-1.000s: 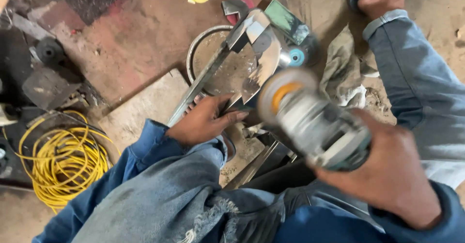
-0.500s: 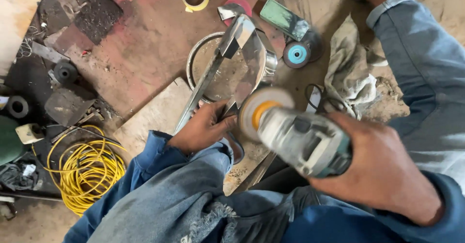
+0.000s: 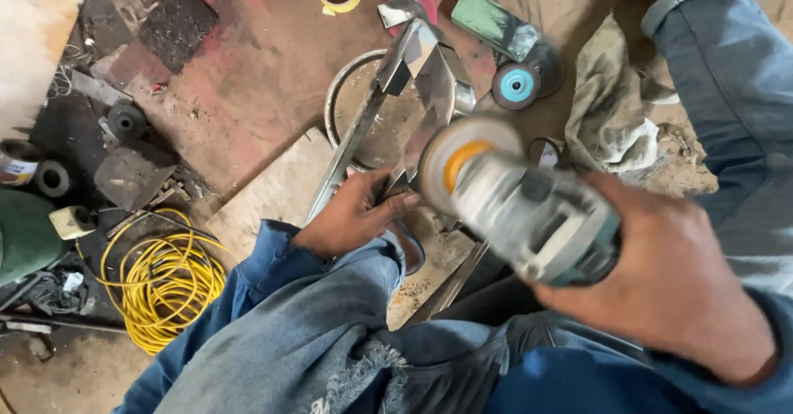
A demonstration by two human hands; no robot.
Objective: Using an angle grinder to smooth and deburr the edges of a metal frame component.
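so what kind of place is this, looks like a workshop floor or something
Most likely a metalworking shop floor. The right hand holds an angle grinder, the left hand steadies a shiny metal frame, and spare grinding discs lie in the dirt.

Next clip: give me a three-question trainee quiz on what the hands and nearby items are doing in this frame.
1. True or false: the right hand holds an angle grinder.
2. Which hand rests on the shiny metal piece?
A. left hand
B. right hand
C. neither
3. Fill in: the coiled cable lying on the floor on the person's left is ____ in colour.

Key:
1. True; its disc points toward the metal piece.
2. A; the left hand's grip is at the piece's near end.
3. Yellow.
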